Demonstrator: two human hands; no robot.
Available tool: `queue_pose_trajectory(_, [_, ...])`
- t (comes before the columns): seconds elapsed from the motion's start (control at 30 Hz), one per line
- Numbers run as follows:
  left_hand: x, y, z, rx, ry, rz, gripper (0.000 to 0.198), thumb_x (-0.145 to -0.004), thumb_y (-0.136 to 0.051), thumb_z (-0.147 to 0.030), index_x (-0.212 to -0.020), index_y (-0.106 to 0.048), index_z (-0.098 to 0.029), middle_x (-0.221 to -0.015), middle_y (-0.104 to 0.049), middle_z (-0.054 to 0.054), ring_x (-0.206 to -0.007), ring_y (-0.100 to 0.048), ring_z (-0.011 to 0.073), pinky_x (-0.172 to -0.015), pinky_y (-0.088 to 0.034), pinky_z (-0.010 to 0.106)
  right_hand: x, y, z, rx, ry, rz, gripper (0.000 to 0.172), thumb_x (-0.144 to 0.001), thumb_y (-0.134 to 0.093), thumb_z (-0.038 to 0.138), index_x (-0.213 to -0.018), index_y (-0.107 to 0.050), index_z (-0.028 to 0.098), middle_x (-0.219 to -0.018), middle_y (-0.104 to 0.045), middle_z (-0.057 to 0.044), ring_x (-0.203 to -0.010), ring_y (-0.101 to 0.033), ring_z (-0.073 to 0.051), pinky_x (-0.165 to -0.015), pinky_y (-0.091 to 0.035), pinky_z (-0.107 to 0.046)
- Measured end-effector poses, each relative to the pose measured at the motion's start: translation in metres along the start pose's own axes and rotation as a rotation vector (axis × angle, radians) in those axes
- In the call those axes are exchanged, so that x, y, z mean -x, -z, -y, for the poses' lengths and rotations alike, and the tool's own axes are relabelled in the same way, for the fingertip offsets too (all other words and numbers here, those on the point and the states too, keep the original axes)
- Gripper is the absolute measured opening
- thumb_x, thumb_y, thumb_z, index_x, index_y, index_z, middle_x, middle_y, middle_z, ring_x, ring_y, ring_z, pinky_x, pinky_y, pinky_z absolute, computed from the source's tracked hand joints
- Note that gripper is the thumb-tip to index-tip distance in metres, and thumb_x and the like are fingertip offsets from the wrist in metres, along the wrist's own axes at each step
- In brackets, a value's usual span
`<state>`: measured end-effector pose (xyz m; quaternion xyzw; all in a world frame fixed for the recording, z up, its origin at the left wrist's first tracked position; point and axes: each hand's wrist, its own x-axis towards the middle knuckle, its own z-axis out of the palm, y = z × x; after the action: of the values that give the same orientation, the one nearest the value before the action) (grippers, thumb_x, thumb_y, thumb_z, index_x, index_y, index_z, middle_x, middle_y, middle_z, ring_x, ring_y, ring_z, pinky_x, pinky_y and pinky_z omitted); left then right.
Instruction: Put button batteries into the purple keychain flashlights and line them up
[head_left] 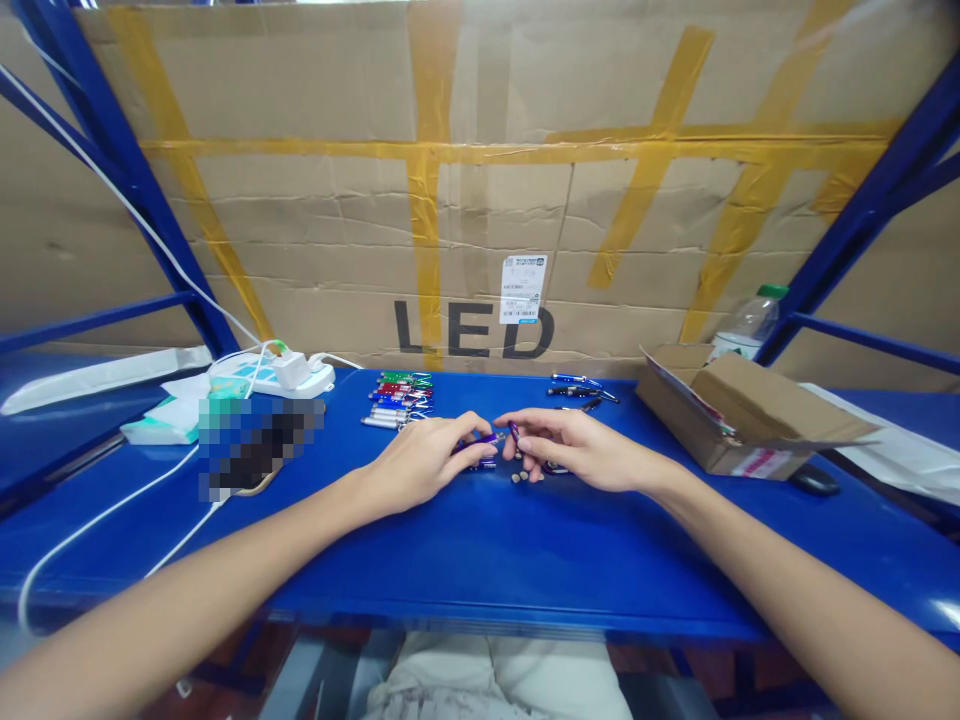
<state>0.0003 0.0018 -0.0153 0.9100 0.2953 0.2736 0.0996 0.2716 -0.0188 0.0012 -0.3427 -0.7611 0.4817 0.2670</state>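
Note:
Both hands meet at the middle of a blue table [480, 550]. My left hand [424, 460] has its fingers curled around a small purple keychain flashlight body [486, 440]. My right hand [570, 445] pinches another small purple part [514, 432] right beside it, fingertips nearly touching the left ones. A couple of tiny round pieces [517, 480] lie on the table just under my right fingers.
A row of coloured keychain flashlights [397, 395] lies behind my left hand, and a few more [581, 388] behind my right. An open cardboard box [739, 415] and a plastic bottle [746, 325] stand at right. A power strip [274, 375] with white cables and a blurred object [255, 445] sit at left.

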Motion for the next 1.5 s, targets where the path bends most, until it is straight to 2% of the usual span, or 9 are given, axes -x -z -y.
queue_pose_trajectory(0.2, [0.000, 0.000, 0.001, 0.015, -0.006, -0.002, 0.026, -0.111, -0.057, -0.047, -0.122, -0.067, -0.026, -0.091, -0.080, -0.001, -0.081, -0.077, 0.0197, -0.070, -0.052, 0.027, 0.000, -0.002, 0.000, 0.113, 0.041, -0.027, 0.042, -0.108, -0.057, 0.055, -0.128, -0.066, 0.020, -0.108, -0.074, -0.006, -0.080, -0.069, -0.017, -0.072, -0.057, -0.029])
queue_pose_trajectory(0.33, [0.001, 0.000, 0.002, 0.036, -0.033, -0.004, 0.025, -0.110, -0.058, -0.046, -0.122, -0.068, -0.026, -0.103, -0.081, 0.001, -0.090, -0.077, 0.0199, -0.077, -0.053, 0.027, 0.001, -0.003, 0.004, 0.291, 0.130, -0.046, 0.034, -0.112, -0.050, 0.051, -0.116, -0.067, 0.022, -0.098, -0.071, -0.004, -0.081, -0.067, -0.019, -0.076, -0.055, -0.031])
queue_pose_trajectory(0.43, [0.001, 0.000, 0.001, 0.029, -0.055, 0.006, 0.024, -0.110, -0.059, -0.045, -0.121, -0.069, -0.025, -0.107, -0.080, 0.002, -0.093, -0.076, 0.0203, -0.080, -0.054, 0.028, 0.001, -0.003, 0.009, 0.417, 0.193, -0.070, 0.036, -0.114, -0.046, 0.049, -0.107, -0.067, 0.022, -0.090, -0.069, -0.003, -0.080, -0.063, -0.020, -0.078, -0.052, -0.031])
queue_pose_trajectory(0.57, [0.001, 0.000, 0.001, 0.030, -0.080, -0.006, 0.023, -0.110, -0.061, -0.043, -0.120, -0.070, -0.025, -0.108, -0.080, 0.003, -0.094, -0.076, 0.0202, -0.081, -0.054, 0.029, 0.002, -0.006, 0.014, 0.568, 0.304, -0.083, 0.036, -0.115, -0.044, 0.043, -0.100, -0.069, 0.021, -0.094, -0.072, -0.006, -0.083, -0.063, -0.021, -0.082, -0.049, -0.033])
queue_pose_trajectory(0.73, [0.000, 0.000, 0.001, 0.054, -0.105, -0.022, 0.025, -0.110, -0.060, -0.045, -0.118, -0.070, -0.024, -0.108, -0.081, 0.002, -0.096, -0.076, 0.0202, -0.081, -0.054, 0.029, 0.002, -0.009, 0.014, 0.685, 0.377, -0.121, 0.033, -0.116, -0.044, 0.038, -0.112, -0.071, 0.020, -0.095, -0.074, -0.008, -0.083, -0.067, -0.022, -0.081, -0.050, -0.033])
queue_pose_trajectory(0.93, [0.001, 0.000, 0.001, 0.076, -0.096, -0.020, 0.025, -0.110, -0.060, -0.045, -0.120, -0.070, -0.024, -0.111, -0.081, 0.002, -0.099, -0.076, 0.0200, -0.085, -0.053, 0.028, 0.003, -0.011, 0.014, 0.728, 0.496, -0.181, 0.028, -0.116, -0.046, 0.031, -0.114, -0.071, 0.017, -0.088, -0.072, -0.006, -0.078, -0.064, -0.019, -0.076, -0.048, -0.031])
queue_pose_trajectory(1.2, [0.001, 0.001, -0.001, 0.089, -0.088, -0.019, 0.023, -0.112, -0.057, -0.043, -0.119, -0.068, -0.024, -0.112, -0.080, 0.002, -0.101, -0.076, 0.0201, -0.087, -0.053, 0.029, 0.003, -0.015, 0.014, 0.749, 0.493, -0.174, 0.027, -0.115, -0.047, 0.026, -0.112, -0.072, 0.018, -0.092, -0.074, -0.007, -0.081, -0.065, -0.019, -0.078, -0.049, -0.030])
queue_pose_trajectory(1.4, [0.001, -0.001, 0.002, 0.012, -0.043, -0.107, 0.026, -0.112, -0.054, -0.044, -0.120, -0.067, -0.023, -0.106, -0.080, 0.003, -0.093, -0.075, 0.0206, -0.082, -0.052, 0.030, 0.002, -0.009, 0.009, 0.744, 0.451, -0.181, 0.029, -0.113, -0.051, 0.028, -0.131, -0.071, 0.018, -0.097, -0.077, -0.008, -0.088, -0.069, -0.022, -0.083, -0.053, -0.033])
queue_pose_trajectory(1.5, [-0.001, -0.001, 0.001, -0.021, -0.034, -0.123, 0.024, -0.112, -0.054, -0.042, -0.119, -0.068, -0.022, -0.103, -0.079, 0.002, -0.087, -0.074, 0.0196, -0.079, -0.051, 0.030, 0.003, -0.004, 0.008, 0.710, 0.404, -0.197, 0.033, -0.111, -0.054, 0.031, -0.139, -0.069, 0.020, -0.111, -0.080, -0.010, -0.098, -0.073, -0.023, -0.089, -0.055, -0.035])
